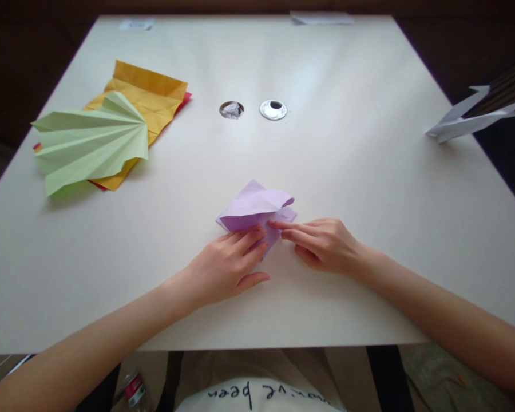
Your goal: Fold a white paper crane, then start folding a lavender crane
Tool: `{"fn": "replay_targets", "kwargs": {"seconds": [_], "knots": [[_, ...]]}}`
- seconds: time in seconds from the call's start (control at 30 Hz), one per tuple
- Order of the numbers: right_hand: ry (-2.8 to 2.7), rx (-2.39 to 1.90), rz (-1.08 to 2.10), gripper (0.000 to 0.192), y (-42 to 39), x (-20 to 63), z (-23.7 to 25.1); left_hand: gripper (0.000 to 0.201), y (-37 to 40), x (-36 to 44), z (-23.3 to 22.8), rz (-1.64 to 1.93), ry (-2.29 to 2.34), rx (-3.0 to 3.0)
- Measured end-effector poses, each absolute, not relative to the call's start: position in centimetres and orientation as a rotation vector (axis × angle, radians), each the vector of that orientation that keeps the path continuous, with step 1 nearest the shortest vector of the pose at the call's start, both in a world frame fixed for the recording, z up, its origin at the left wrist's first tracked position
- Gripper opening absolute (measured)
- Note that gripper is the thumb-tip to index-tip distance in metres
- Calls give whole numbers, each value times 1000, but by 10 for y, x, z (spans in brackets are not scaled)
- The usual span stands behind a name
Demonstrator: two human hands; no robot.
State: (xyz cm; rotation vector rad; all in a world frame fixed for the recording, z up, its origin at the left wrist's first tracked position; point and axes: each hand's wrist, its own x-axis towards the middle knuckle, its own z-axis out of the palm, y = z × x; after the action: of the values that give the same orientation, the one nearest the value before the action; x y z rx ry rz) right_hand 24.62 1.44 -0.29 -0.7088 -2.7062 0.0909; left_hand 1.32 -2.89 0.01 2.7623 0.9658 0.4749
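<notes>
A folded sheet of light purple paper (257, 200) lies on the white table in front of me, its upper flap lifted and curling at the right. My left hand (232, 263) rests on the paper's lower left part, fingers stretched flat and thumb apart. From the right, my right hand (321, 243) reaches in with its index finger pressing on the paper under the raised flap. The other fingers of that hand are partly bent, and no part of the sheet shows pinched between them.
At the left, a pleated pale green paper (94, 140) overlaps creased yellow paper (154, 91), with red paper edges beneath. A folded white paper figure (459, 123) stands by the right edge. Two round table holes (232, 110) lie beyond the purple sheet. Below is a bottle (135, 390).
</notes>
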Motion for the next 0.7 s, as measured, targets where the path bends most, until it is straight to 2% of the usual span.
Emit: {"fn": "replay_targets", "kwargs": {"seconds": [0.27,0.4,0.53,0.7], "knots": [[-2655,-899,-25,28,21,247,-3,40,-28,13,0,449,990,2753],[-2700,-809,5,28,21,248,-4,41,-28,13,0,472,983,2757],[-2635,-988,14,29,22,246,-4,39,-28,13,3,438,977,2740],[-2664,-988,43,30,22,243,-1,37,-27,16,7,437,980,2748]]}}
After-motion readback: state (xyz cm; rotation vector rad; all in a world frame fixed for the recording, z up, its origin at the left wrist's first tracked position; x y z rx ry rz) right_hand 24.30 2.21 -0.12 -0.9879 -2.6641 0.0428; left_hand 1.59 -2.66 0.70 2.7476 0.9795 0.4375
